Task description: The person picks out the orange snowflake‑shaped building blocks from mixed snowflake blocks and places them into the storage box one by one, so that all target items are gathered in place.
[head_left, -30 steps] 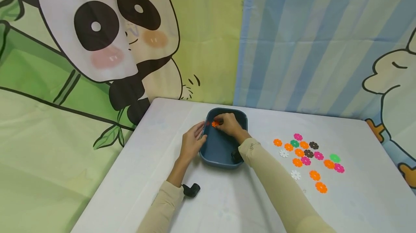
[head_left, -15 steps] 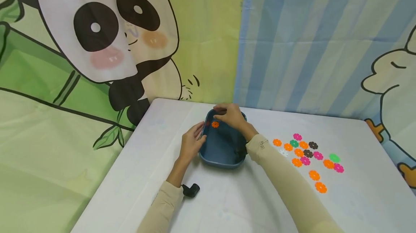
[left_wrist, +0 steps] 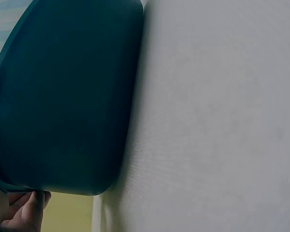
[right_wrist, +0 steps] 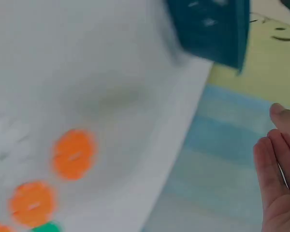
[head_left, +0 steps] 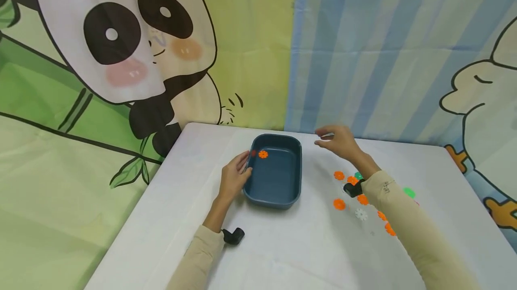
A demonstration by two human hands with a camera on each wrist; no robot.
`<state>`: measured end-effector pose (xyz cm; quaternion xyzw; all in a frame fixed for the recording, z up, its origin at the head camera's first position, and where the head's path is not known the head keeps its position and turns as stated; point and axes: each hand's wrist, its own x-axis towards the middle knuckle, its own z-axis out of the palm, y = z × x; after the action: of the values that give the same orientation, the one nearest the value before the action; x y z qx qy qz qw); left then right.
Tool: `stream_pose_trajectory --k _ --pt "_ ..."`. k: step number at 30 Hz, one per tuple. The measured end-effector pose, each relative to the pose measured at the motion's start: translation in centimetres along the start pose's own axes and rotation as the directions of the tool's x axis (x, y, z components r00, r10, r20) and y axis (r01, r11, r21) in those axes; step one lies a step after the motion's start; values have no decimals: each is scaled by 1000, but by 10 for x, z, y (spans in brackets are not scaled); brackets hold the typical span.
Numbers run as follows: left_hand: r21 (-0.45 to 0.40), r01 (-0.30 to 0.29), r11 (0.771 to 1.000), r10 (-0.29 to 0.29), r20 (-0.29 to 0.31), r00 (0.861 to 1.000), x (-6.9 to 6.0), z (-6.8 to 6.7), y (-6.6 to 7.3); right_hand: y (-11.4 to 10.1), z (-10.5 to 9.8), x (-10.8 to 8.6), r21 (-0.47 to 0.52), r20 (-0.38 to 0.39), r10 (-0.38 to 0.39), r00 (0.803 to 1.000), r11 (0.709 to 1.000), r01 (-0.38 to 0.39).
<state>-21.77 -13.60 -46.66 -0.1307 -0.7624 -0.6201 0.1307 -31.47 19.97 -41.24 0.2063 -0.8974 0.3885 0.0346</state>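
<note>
In the head view a dark blue plastic bin (head_left: 274,182) stands on the white table. One orange flower-shaped disc (head_left: 263,154) lies inside it, near the left wall. My left hand (head_left: 233,177) holds the bin's left rim, thumb over the edge and fingers along the outside. The left wrist view shows the bin's outer wall (left_wrist: 67,96) with fingertips (left_wrist: 34,208) at its rim. To the right of the bin my right hand (head_left: 337,142) is raised above the table, thumb and fingers apart. Nothing shows between them in the right wrist view.
Loose flower discs lie right of the bin, including orange (head_left: 339,204), white (head_left: 361,214) and light green (head_left: 409,192) ones. My right sleeve hides others. Black wrist cameras (head_left: 233,236) hang at both wrists. Printed curtains (head_left: 258,47) stand behind the table.
My right hand has let go of the orange disc in the bin, lifted out and moved right toward the loose discs. The left hand stays at the bin's rim.
</note>
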Motion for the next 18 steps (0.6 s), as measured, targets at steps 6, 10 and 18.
stream_pose_trajectory --k 6,10,18 --pt "29 -15 999 16 -11 1000 0 1 1 47 -5 -39 -37 54 95 994 995 -93" --pt "17 -18 1000 18 -13 1000 -1 0 1 64 -3 -59 -36 115 177 977 984 -174" --pt "24 -6 1000 6 -7 1000 0 0 -3 77 -3 -79 -12 170 236 957 971 -237"
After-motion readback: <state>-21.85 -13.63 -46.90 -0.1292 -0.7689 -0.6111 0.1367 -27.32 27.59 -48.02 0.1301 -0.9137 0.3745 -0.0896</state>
